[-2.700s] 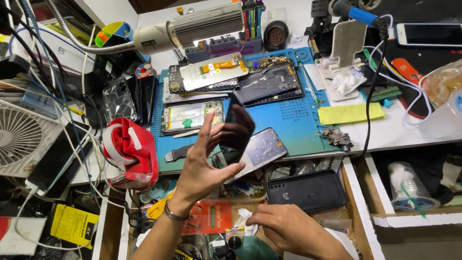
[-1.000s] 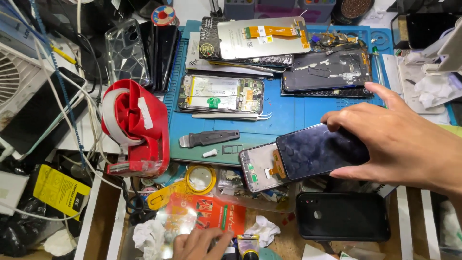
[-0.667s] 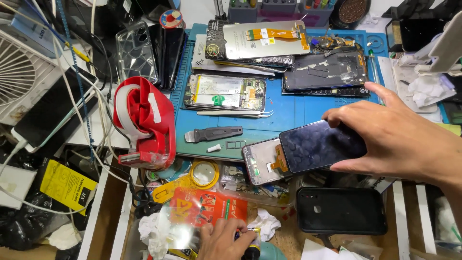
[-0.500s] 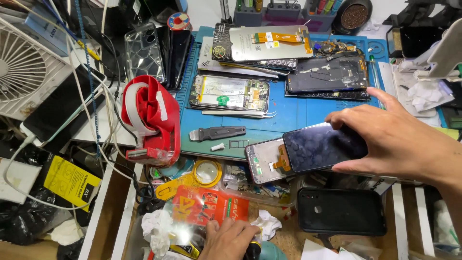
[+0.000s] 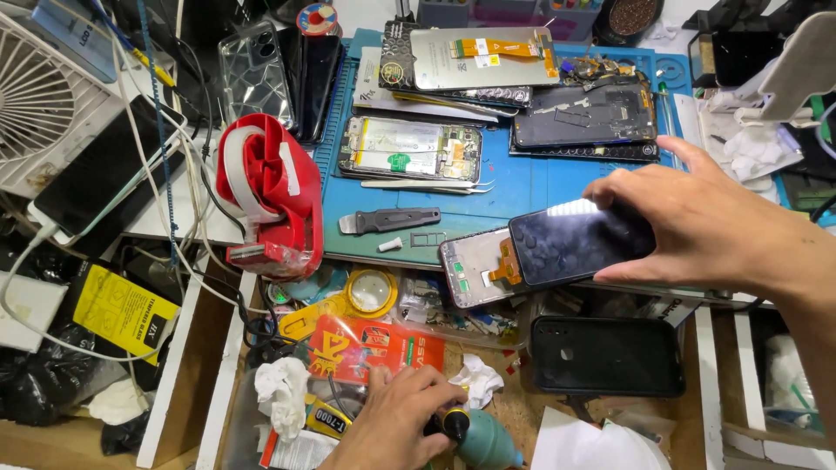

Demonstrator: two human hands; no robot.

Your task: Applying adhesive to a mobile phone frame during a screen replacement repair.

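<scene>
The right hand [image 5: 697, 222] grips a dark phone screen [image 5: 579, 244] by its right end, thumb under, fingers over the top edge, and holds it flat over the front edge of the blue mat [image 5: 505, 187]. The screen overlaps a grey phone frame [image 5: 475, 268] that lies at the mat's front edge and sticks out to the screen's left.

The left hand [image 5: 396, 426] is down in the open drawer [image 5: 187, 365] in front of the mat, fingers curled around a small black-and-yellow tool [image 5: 451, 425]; a teal blower bulb [image 5: 489, 442] lies just beside it. Whether the hand truly clasps the tool or only rests on it, I cannot tell.

On the mat behind the screen lie a grey scraper [image 5: 390, 220], tweezers [image 5: 427, 184] and an opened phone [image 5: 409, 150]. A red tape dispenser [image 5: 270, 200] stands at the mat's left edge. A black phone [image 5: 607, 355] lies in the drawer, in front of the screen. An orange packet [image 5: 374, 348] lies just beyond the left hand.
</scene>
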